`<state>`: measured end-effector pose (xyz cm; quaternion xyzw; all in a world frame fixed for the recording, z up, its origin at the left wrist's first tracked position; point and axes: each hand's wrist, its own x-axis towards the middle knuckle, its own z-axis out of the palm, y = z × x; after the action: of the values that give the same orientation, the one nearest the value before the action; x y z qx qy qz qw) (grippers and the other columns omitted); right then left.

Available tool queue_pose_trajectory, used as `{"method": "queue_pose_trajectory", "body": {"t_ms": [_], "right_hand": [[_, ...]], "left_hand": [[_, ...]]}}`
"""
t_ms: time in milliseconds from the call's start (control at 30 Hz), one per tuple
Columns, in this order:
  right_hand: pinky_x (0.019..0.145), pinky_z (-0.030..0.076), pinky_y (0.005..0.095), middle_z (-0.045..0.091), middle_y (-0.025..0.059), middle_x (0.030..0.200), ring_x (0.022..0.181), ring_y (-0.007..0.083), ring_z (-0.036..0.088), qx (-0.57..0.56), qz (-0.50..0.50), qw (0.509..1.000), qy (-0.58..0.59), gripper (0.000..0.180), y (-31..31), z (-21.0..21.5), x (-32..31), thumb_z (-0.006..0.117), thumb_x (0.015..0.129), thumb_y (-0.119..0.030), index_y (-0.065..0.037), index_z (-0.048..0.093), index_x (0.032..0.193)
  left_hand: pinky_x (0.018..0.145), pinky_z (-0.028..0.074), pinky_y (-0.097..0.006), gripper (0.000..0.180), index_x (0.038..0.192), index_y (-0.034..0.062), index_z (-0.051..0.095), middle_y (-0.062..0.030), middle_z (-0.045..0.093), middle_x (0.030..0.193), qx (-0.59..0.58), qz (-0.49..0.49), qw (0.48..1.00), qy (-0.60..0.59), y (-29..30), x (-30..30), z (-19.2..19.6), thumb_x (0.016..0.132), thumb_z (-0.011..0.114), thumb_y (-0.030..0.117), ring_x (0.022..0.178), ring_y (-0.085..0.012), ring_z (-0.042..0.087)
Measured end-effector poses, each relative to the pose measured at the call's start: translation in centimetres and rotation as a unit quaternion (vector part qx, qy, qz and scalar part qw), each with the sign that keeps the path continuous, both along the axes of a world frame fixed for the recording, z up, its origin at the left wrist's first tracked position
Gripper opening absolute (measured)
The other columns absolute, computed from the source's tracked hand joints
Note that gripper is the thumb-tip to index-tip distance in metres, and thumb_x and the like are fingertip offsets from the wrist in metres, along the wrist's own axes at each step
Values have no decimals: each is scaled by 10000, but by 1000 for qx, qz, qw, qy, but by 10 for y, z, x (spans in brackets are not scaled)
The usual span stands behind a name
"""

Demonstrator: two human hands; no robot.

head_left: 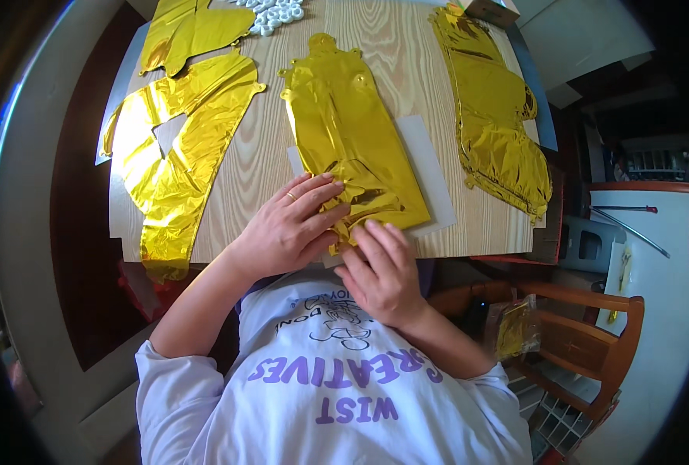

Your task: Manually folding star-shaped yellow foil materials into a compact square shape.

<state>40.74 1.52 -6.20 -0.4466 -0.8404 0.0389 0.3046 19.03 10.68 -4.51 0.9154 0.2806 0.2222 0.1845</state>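
On the pale wood-grain desk (263, 147), a shiny gold foil shape with a diamond-like opening (185, 170) lay spread at left. Next, the half-curled left hand (286, 225) rested on a long, tapering gold foil piece (352, 116) near the desk's front edge, seemingly to steady it; whether it pinched could not be told. That piece looked glossy, smoother above, crumpled below. The loosely bent right hand (384, 271) met its lower end, grip unclear. Rightmost, a wrinkled gold foil shape (495, 116) lay apart, perhaps leaving working room.

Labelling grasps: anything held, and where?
Left hand and right hand touch the long, flat gold foil middle piece at its near end; pinched or pressed, can't tell.
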Motion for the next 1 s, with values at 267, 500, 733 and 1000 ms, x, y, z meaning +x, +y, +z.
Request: {"method": "queue_pose_trajectory", "body": {"t_ms": [267, 500, 733, 1000], "right_hand": [[1021, 466, 489, 624, 164, 1234, 1190, 353, 576, -36, -5, 998, 59, 306, -1, 13, 24, 736, 844, -131, -17, 684, 1123], [975, 486, 430, 636, 143, 1210, 1136, 336, 615, -6, -120, 991, 61, 268, 14, 21, 67, 740, 862, -115, -25, 690, 1110], [1100, 392, 511, 565, 188, 1387, 1282, 395, 519, -86, -140, 984, -67, 581, 22, 27, 85, 761, 870, -323, 4, 593, 1321], [1099, 400, 529, 629, 136, 1296, 1201, 328, 585, -30, -59, 988, -138, 437, -22, 19, 87, 769, 825, -201, -46, 667, 1221]], "left_hand": [[1131, 417, -505, 462, 1274, 63, 650, -180, 553, 1406, -33, 7, 999, -20, 0, -1, 4, 836, 752, 171, 1352, -396, 506], [1126, 407, -516, 535, 1301, 65, 634, -165, 574, 1351, 20, 37, 999, -6, -7, 0, 5, 806, 790, 195, 1319, -375, 523], [1145, 367, -544, 624, 1314, 95, 628, -144, 573, 1344, 0, 81, 996, 21, -40, -3, 9, 760, 819, 311, 1322, -354, 513], [1057, 430, -501, 702, 1350, 89, 597, -153, 587, 1296, 46, 163, 985, -24, -77, -16, -12, 727, 858, 284, 1234, -356, 557]]}}
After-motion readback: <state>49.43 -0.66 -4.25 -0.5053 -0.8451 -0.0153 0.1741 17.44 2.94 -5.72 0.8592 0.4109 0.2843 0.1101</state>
